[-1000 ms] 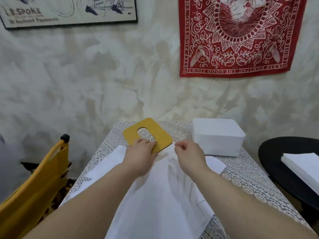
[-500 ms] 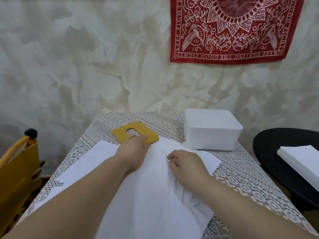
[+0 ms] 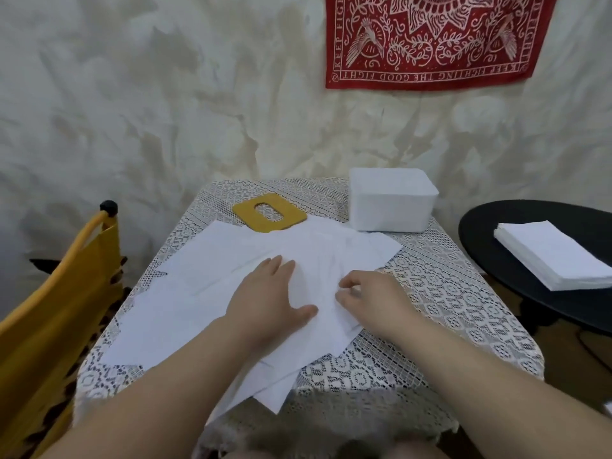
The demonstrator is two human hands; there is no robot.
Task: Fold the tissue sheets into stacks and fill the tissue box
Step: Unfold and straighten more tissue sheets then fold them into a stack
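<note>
Flat, left hand presses tissue sheets; right hand pinches them.

The red bandana on the wall carries the only readable text: along its lower border, upside down, "KEEP FIGHTING THE GOOD FIGHT"; its left border reads "KEEP FIGHT".
</note>
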